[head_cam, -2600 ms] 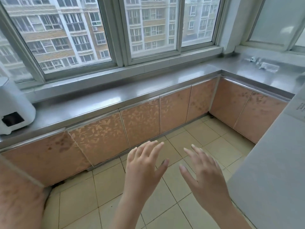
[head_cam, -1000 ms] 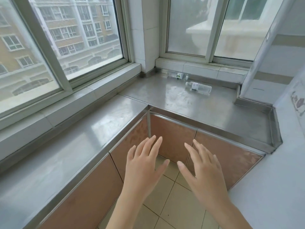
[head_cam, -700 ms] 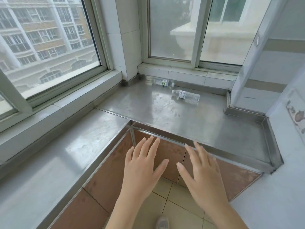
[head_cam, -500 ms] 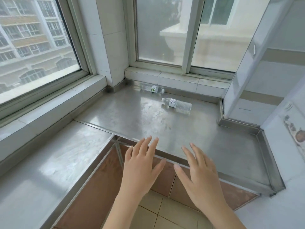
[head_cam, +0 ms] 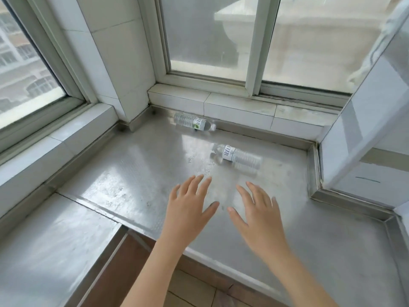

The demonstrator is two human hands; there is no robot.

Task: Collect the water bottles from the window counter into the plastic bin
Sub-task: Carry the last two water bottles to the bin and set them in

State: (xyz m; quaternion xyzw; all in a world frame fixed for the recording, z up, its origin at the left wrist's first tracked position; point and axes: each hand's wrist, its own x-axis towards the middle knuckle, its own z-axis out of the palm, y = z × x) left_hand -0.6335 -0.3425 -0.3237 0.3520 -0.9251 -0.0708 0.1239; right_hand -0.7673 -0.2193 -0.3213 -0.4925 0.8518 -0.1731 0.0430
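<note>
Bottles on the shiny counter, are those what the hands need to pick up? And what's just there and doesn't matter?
For the job:
- bottle by the window ledge, lying on its side
- nearer bottle, also lying down
- left hand and right hand, both open and holding nothing
- counter they lie on

Just there:
- windows
- cupboard door under the counter

No bin shows yet.

Both hands (left (head_cam: 188,209), right (head_cam: 259,214)) outstretched, fingers spread.
</note>
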